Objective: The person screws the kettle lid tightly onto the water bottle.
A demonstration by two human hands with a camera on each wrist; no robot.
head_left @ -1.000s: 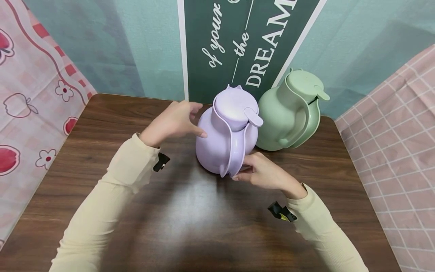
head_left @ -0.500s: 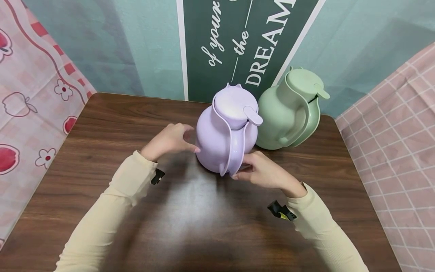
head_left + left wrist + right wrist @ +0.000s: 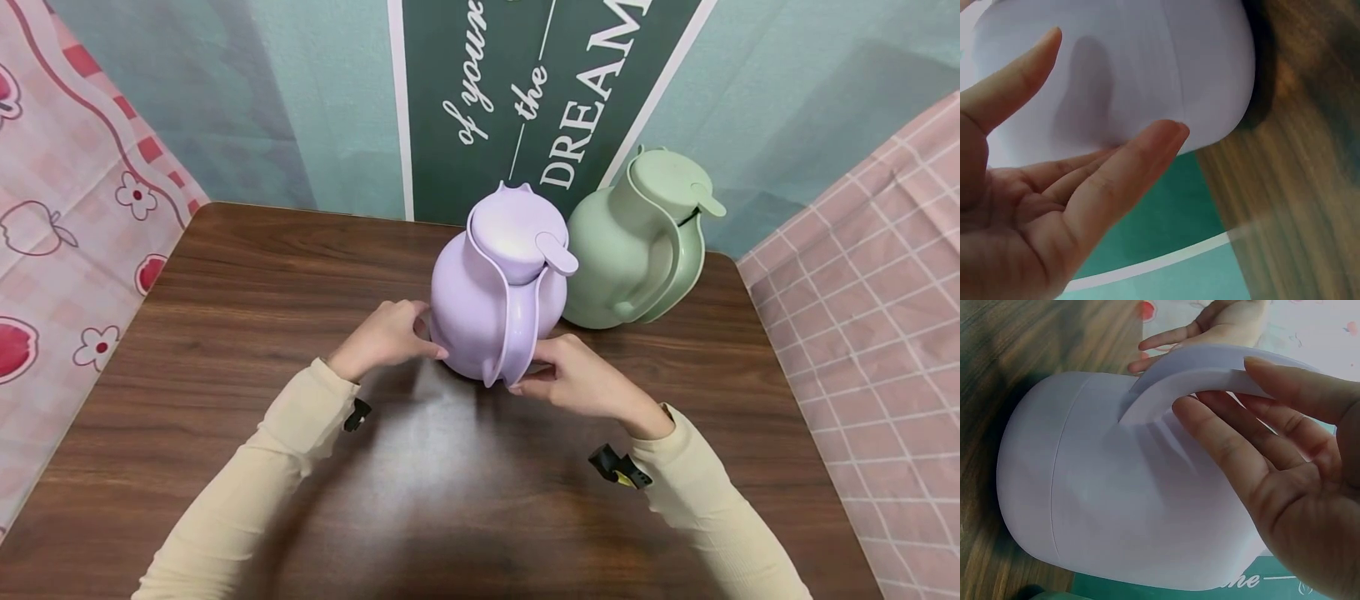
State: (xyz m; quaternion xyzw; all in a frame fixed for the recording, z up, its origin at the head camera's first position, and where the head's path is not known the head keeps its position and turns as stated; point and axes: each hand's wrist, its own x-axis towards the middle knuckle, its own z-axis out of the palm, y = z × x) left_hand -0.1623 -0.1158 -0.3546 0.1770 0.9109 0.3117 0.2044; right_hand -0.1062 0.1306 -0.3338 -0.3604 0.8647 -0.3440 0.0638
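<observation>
A lilac thermos jug (image 3: 472, 308) with a round lid and a loop handle (image 3: 521, 329) stands upright on the wooden table. My right hand (image 3: 581, 379) grips the lower part of that handle; in the right wrist view the thumb (image 3: 1272, 378) lies on its outer side and the fingers reach beneath it. At the jug's lower left side is my left hand (image 3: 386, 337), its thumb and fingers spread and fairly straight. In the left wrist view the fingers (image 3: 1125, 172) lie along the jug's wall; whether all of them touch is hard to tell.
A pale green thermos jug (image 3: 622, 258) of the same shape stands close behind the lilac one, to the right. The brown table (image 3: 300, 258) ends at a teal backdrop with a dark green lettered panel (image 3: 465, 183). Patterned cloths hang at both sides.
My left hand has come down along the jug's left side toward its base, drawing back and then in close again. The right hand and both jugs have stayed in place.
</observation>
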